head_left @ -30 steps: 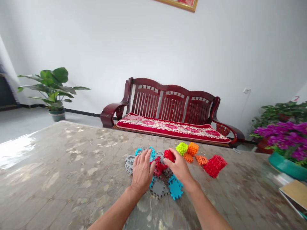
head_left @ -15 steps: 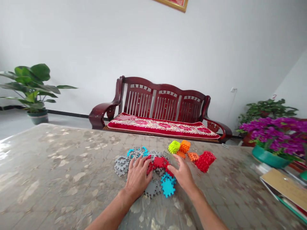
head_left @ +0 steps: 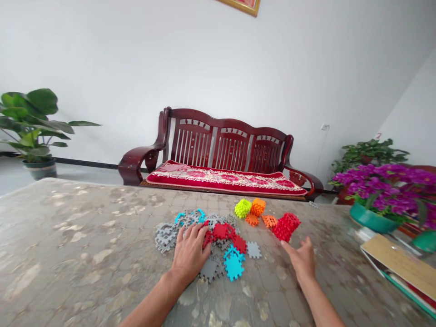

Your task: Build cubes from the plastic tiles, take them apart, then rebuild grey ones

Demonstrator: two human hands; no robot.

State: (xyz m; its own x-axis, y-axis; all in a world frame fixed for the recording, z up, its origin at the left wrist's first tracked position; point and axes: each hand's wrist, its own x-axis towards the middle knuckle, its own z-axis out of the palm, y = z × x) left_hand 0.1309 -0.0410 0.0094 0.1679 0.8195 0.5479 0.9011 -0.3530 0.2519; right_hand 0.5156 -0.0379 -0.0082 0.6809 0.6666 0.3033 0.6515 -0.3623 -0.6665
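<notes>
Head view: patterned tabletop (head_left: 85,236) under clear cover, heap of flat toothed plastic tiles (head_left: 207,245) at centre. Left hand (head_left: 189,252) lies palm down on the heap, fingers spread, fingertips on red tiles (head_left: 223,232) and on grey tiles (head_left: 166,235) at its 10 o'clock; nothing pinched, hand flat and unclenched. Right hand (head_left: 301,259) at 3 o'clock of the heap, well apart from the left hand, palm half turned inward, fingers loosely extended, empty; cannot tell if it touches the table. Fingertips of the right hand point to 11 o'clock, just short of the red tile cube (head_left: 286,225). Blue tile (head_left: 233,265) lies at the near edge of the heap, between the two hands, touching a grey tile at its 9 o'clock. Single grey tile (head_left: 253,250) sits alone at 1 o'clock of the blue one. More blue pieces (head_left: 189,216) at the heap's far edge.

Beyond the heap, 12 to 1 o'clock: lime-green tile cube (head_left: 242,208) touching orange tile cube (head_left: 258,206); two loose orange tiles (head_left: 260,220) just in front of them, beside the red cube.

Room: dark red wooden bench (head_left: 221,145) with red floral cushion (head_left: 225,178) against white wall. Green leafy plant (head_left: 27,118) at 9 o'clock. Purple flowers in teal pot (head_left: 369,220) at 3 o'clock, books (head_left: 398,263) near the pot at table's right edge. Gold picture frame (head_left: 240,5) corner at top.
</notes>
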